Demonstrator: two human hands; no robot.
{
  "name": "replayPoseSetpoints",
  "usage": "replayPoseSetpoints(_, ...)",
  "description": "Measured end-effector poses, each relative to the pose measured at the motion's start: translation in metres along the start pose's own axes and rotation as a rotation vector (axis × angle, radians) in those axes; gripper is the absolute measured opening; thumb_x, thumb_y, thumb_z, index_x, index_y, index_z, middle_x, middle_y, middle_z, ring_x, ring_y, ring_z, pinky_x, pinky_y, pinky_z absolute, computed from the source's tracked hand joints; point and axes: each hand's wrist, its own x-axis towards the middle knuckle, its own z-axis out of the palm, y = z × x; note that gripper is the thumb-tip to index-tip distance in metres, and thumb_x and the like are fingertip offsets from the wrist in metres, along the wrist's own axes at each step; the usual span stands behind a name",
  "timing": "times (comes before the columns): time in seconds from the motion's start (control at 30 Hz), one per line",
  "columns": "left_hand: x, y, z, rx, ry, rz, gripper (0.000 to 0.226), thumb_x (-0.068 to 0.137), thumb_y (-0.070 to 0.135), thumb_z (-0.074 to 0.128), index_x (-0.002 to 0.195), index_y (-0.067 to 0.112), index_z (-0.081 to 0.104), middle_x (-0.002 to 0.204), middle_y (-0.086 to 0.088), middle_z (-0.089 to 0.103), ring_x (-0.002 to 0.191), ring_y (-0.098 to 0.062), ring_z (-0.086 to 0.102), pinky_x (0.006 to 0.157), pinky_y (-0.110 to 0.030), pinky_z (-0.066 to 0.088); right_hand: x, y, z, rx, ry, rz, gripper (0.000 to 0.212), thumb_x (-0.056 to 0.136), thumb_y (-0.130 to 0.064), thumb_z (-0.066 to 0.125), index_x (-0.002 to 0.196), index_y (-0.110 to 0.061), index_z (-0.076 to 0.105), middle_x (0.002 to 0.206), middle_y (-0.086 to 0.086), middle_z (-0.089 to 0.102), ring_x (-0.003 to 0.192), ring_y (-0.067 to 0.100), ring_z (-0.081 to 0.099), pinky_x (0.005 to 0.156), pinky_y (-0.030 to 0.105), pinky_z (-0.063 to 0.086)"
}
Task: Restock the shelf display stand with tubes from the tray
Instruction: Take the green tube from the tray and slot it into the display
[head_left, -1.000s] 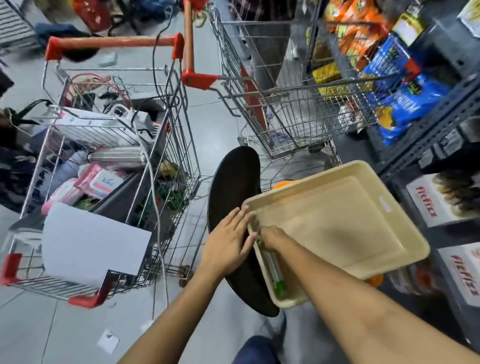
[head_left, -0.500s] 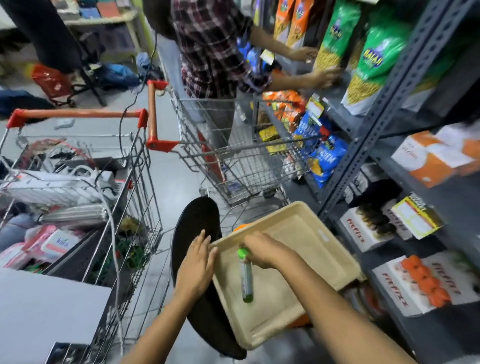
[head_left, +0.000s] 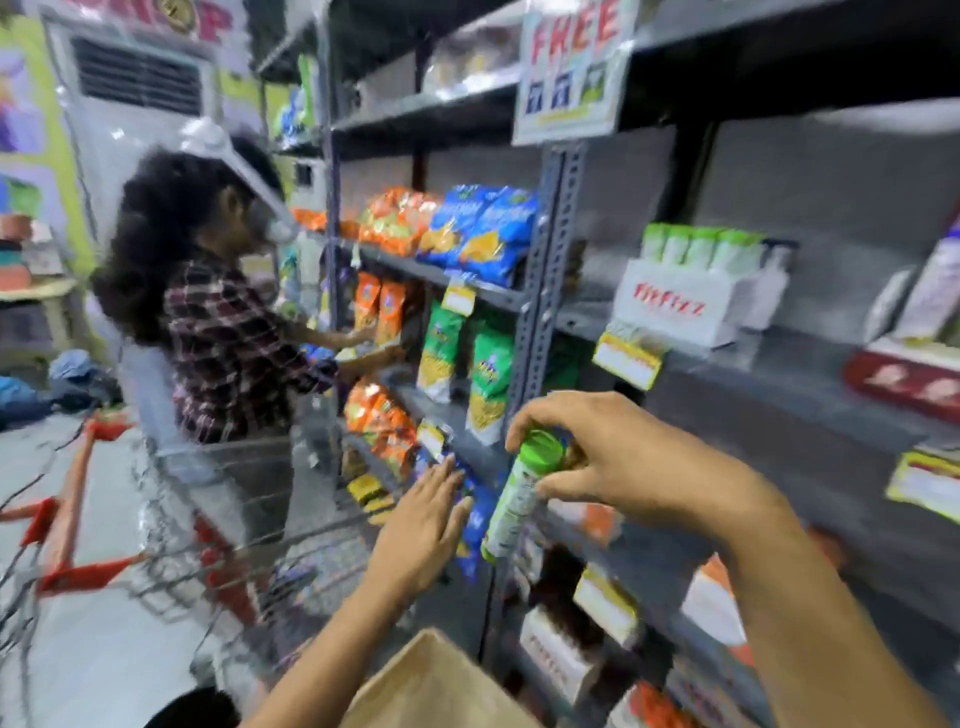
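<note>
A wire shopping cart (head_left: 249, 525) with red handles stands at left beside a person in a plaid shirt (head_left: 228, 343), and snack bags crowd the grey shelving (head_left: 545, 249). The right hand (head_left: 618, 462) pinches a green-capped tube (head_left: 519, 499) near its top, tilted, well below the white FizFizz display stand (head_left: 680, 301), which seems nearly full, though blur hides detail. The left hand (head_left: 426, 525) is spread flat and empty, left of the tube above the beige tray's corner (head_left: 431, 686).
</note>
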Motion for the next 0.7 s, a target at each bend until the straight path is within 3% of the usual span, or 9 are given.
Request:
replayPoseSetpoints(0.07, 0.035, 0.033, 0.007, -0.04, 0.003, 0.101, 0.084, 0.088, 0.068, 0.005, 0.133, 0.01, 0.046, 0.146, -0.009, 0.037, 0.136, -0.021, 0.029, 0.111, -0.024, 0.01, -0.011, 0.009, -0.038, -0.062, 0.094, 0.05, 0.021, 0.076, -0.033, 0.076, 0.087, -0.03, 0.059, 0.072, -0.019, 0.048, 0.067, -0.007, 0.046, 0.065, 0.01, 0.038)
replayPoseSetpoints(0.17, 0.078, 0.085, 0.024, -0.093, 0.024, 0.237, 0.083, 0.087, 0.069, 0.005, 0.137, 0.013, 0.041, 0.15, 0.002, 0.026, 0.138, -0.015, 0.022, 0.111, -0.024, 0.011, -0.027, 0.029, -0.082, -0.197, 0.2, 0.155, 0.02, 0.082, -0.039, 0.069, 0.078, -0.03, 0.052, 0.08, -0.007, 0.063, 0.076, 0.012, 0.054, 0.07, 0.032, 0.042)
replayPoseSetpoints(0.3, 0.132, 0.16, 0.043, -0.103, 0.007, 0.397, 0.083, 0.085, 0.068, 0.003, 0.141, 0.015, 0.035, 0.153, 0.004, 0.018, 0.14, -0.014, 0.015, 0.113, -0.037, 0.018, -0.058, 0.063, -0.136, -0.327, 0.283, 0.32, 0.008, 0.088, -0.029, 0.06, 0.093, -0.022, 0.059, 0.09, -0.003, 0.067, 0.085, 0.018, 0.056, 0.076, 0.034, 0.044)
replayPoseSetpoints(0.5, 0.194, 0.251, 0.06, -0.177, -0.011, 0.502, 0.095, 0.078, 0.074, 0.001, 0.139, 0.01, 0.036, 0.152, -0.008, 0.027, 0.138, -0.019, 0.022, 0.112, -0.034, 0.017, -0.099, 0.114, -0.204, -0.411, 0.296, 0.577, 0.024, 0.089, -0.022, 0.056, 0.112, -0.019, 0.061, 0.106, 0.005, 0.064, 0.092, 0.019, 0.053, 0.076, 0.027, 0.037)
replayPoseSetpoints(0.7, 0.22, 0.292, 0.096, -0.126, -0.044, 0.494, 0.116, 0.062, 0.082, -0.018, 0.14, 0.016, 0.035, 0.15, -0.004, 0.031, 0.136, -0.016, 0.026, 0.11, -0.036, 0.014, -0.123, 0.157, -0.239, -0.36, 0.434, 0.704, 0.044, 0.089, -0.017, 0.058, 0.132, -0.02, 0.046, 0.123, 0.011, 0.061, 0.112, 0.026, 0.056, 0.085, 0.028, 0.039)
